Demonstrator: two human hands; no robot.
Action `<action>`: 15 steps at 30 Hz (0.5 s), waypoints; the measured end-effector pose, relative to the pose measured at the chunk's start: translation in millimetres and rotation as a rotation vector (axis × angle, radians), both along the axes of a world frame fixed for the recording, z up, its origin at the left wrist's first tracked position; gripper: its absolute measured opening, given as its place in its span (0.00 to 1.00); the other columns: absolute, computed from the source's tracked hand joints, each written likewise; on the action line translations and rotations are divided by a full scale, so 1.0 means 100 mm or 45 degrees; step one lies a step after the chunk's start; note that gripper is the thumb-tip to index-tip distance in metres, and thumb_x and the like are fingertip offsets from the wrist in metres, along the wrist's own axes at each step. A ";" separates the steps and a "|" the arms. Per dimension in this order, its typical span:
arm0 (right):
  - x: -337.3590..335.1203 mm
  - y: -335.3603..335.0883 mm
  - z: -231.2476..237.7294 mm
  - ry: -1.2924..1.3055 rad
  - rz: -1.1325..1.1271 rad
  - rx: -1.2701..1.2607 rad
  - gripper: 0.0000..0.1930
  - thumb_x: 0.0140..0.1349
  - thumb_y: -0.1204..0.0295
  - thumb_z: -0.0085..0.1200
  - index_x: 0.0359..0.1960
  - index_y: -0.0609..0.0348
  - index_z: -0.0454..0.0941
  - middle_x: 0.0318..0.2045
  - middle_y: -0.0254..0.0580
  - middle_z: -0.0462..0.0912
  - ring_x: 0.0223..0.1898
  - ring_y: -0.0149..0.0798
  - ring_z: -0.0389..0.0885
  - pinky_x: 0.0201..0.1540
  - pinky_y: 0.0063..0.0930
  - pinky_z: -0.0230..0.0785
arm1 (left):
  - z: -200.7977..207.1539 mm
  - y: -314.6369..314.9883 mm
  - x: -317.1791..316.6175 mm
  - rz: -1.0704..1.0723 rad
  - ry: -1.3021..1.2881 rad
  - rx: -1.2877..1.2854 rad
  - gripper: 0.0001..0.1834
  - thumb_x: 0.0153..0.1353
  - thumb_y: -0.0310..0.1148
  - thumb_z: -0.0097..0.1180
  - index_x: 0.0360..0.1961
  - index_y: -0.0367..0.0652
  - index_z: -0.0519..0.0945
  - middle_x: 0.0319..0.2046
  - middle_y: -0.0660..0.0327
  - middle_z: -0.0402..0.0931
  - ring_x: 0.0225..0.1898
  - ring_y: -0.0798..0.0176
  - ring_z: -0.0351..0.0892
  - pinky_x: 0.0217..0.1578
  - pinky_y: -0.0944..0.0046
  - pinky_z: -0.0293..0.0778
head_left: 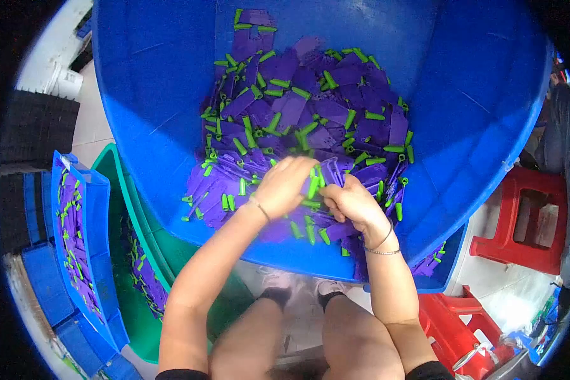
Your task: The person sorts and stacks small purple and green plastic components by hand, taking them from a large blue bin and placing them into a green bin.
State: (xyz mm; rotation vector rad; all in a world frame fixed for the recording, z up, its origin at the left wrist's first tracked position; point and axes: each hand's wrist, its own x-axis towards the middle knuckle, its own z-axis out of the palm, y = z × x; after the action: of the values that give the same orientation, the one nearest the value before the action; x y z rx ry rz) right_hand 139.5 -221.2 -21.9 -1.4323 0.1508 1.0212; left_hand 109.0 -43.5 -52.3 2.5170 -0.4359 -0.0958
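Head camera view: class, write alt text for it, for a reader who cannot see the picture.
Seen from above, a seated person's left hand and right hand meet over a purple and green plastic piece inside a big blue tub heaped with such pieces. A blue crate and a green bin of them stand at the left, red stools at the right.

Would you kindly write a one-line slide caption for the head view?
Both hands, left hand and right hand, grip purple-and-green plastic parts above a heap in a big blue tub.
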 end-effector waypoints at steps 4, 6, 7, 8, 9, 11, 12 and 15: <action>-0.07 0.13 -0.18 -0.650 -0.292 -0.071 0.04 0.60 0.73 0.49 0.31 0.59 0.74 0.18 0.29 0.73 0.16 0.21 0.64 0.18 0.17 0.55 | 0.01 0.00 -0.14 0.561 -0.019 -0.635 0.29 0.48 0.27 0.61 0.52 0.39 0.66 0.42 0.51 0.74 0.44 0.52 0.75 0.47 0.58 0.70; -0.21 0.28 -0.17 -0.592 -0.210 0.054 0.05 0.60 0.71 0.50 0.37 0.55 0.75 0.21 0.24 0.73 0.18 0.18 0.64 0.19 0.16 0.54 | 0.02 -0.05 -0.20 0.730 -0.066 -1.049 0.28 0.53 0.29 0.62 0.52 0.40 0.63 0.37 0.56 0.76 0.39 0.60 0.77 0.43 0.63 0.72; -0.27 0.34 -0.07 -0.423 -0.102 0.127 0.04 0.60 0.70 0.51 0.35 0.54 0.75 0.20 0.23 0.72 0.19 0.18 0.63 0.20 0.16 0.54 | 0.04 -0.10 -0.21 0.735 -0.068 -1.047 0.28 0.53 0.29 0.62 0.52 0.40 0.63 0.37 0.56 0.76 0.39 0.60 0.77 0.43 0.63 0.72; -0.33 0.38 -0.02 -0.269 -0.068 0.177 0.04 0.60 0.68 0.52 0.30 0.53 0.75 0.17 0.21 0.70 0.17 0.18 0.62 0.19 0.16 0.53 | 0.06 -0.14 -0.22 0.779 -0.134 -1.105 0.27 0.53 0.29 0.63 0.52 0.39 0.63 0.37 0.56 0.76 0.40 0.61 0.77 0.43 0.63 0.72; -0.32 0.38 0.04 -0.269 -0.064 0.177 0.04 0.60 0.68 0.52 0.30 0.53 0.75 0.17 0.21 0.70 0.17 0.18 0.62 0.19 0.16 0.53 | 0.08 -0.17 -0.23 0.822 -0.202 -1.163 0.27 0.53 0.28 0.63 0.52 0.39 0.64 0.38 0.56 0.76 0.40 0.61 0.77 0.43 0.63 0.72; -0.29 0.36 0.13 -0.274 0.003 0.071 0.07 0.59 0.68 0.52 0.24 0.53 0.74 0.14 0.23 0.69 0.16 0.19 0.63 0.18 0.17 0.54 | 0.13 -0.17 -0.32 0.903 -0.158 -1.088 0.29 0.50 0.29 0.65 0.52 0.39 0.64 0.39 0.56 0.75 0.40 0.59 0.77 0.42 0.62 0.72; -0.31 0.36 0.15 -0.279 0.044 0.032 0.09 0.58 0.68 0.51 0.21 0.54 0.74 0.13 0.25 0.70 0.15 0.22 0.65 0.17 0.18 0.55 | 0.16 -0.17 -0.37 0.832 -0.270 -0.938 0.31 0.49 0.29 0.66 0.52 0.39 0.64 0.40 0.55 0.74 0.41 0.58 0.76 0.43 0.62 0.72; -0.32 0.38 0.30 -0.183 0.222 -0.063 0.08 0.57 0.69 0.51 0.21 0.55 0.73 0.14 0.29 0.72 0.15 0.23 0.68 0.17 0.19 0.56 | 0.16 -0.10 -0.45 0.807 -0.399 -0.787 0.35 0.45 0.31 0.69 0.53 0.40 0.65 0.45 0.52 0.71 0.45 0.53 0.74 0.47 0.58 0.70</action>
State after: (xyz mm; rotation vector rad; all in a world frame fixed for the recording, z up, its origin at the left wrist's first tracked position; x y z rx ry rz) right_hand 107.1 -183.6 7.7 -1.5796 -0.0545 1.0573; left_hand 64.2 -53.4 -36.5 1.9387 0.2109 0.5911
